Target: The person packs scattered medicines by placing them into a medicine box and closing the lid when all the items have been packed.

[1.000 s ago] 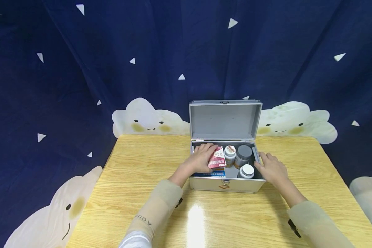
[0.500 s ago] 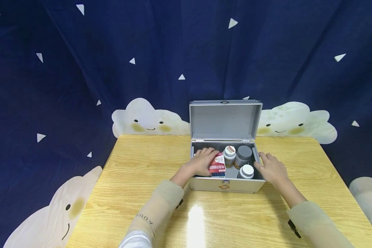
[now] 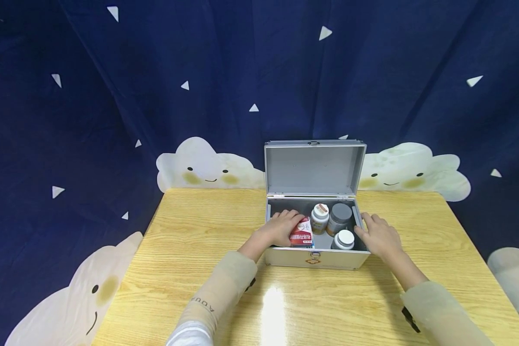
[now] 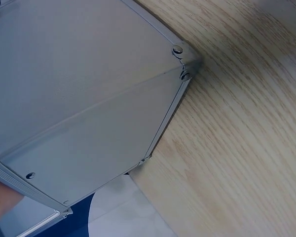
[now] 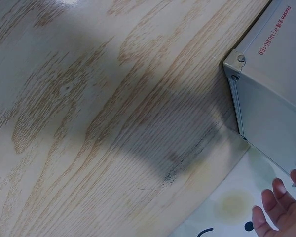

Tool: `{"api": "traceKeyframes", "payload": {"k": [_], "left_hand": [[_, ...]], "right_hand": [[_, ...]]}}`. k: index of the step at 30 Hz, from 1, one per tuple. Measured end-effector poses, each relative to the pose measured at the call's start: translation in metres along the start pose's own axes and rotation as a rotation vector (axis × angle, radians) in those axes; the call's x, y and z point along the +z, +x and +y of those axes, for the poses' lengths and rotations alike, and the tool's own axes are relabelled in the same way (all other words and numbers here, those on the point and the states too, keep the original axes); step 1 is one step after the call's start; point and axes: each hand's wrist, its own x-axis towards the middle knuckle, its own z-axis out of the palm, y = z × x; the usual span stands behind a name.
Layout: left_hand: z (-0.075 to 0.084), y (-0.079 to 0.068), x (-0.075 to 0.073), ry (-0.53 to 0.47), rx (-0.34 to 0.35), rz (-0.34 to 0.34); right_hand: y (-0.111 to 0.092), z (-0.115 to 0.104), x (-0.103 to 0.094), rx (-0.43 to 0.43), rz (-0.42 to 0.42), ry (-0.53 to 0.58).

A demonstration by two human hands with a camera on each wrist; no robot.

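An aluminium case [image 3: 285, 257] stands on the table with its lid [image 3: 311, 169] raised. Inside it, at the left, my left hand [image 3: 282, 228] grips a small red and white medicine box [image 3: 301, 233] from above. A sliver of a blue box shows beneath that box. In the left wrist view only part of the left hand [image 4: 1, 201] appears above the case rim. My right hand [image 3: 379, 235] rests against the case's right side, fingers loosely extended. The right wrist view shows its fingers [image 5: 272, 200] beside the side wall.
In the case, right of the medicine box, stand a white bottle with a labelled cap [image 3: 320, 218], a grey-lidded jar [image 3: 339, 218] and another white bottle [image 3: 343, 239]. The wooden table [image 3: 190, 226] extends to both sides; a dark blue curtain [image 3: 225, 72] hangs behind.
My left hand has brought the red medicine box toward the front of the case and lower, over the blue box, which is now mostly covered. The right hand stays put.
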Motion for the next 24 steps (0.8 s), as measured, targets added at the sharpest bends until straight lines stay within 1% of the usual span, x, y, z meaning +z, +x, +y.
{"api": "traceKeyframes", "payload": {"k": [10,24], "left_hand": [[0.0012,0.0012,0.0014,0.025,-0.022,-0.052],[0.0028,0.0024,0.0019,0.044,-0.072,-0.139]], "right_hand": [[-0.0003,0.002,0.0017,-0.002,0.006,0.001],[-0.0008,0.0026,0.0019,-0.002,0.002,0.009]]}}
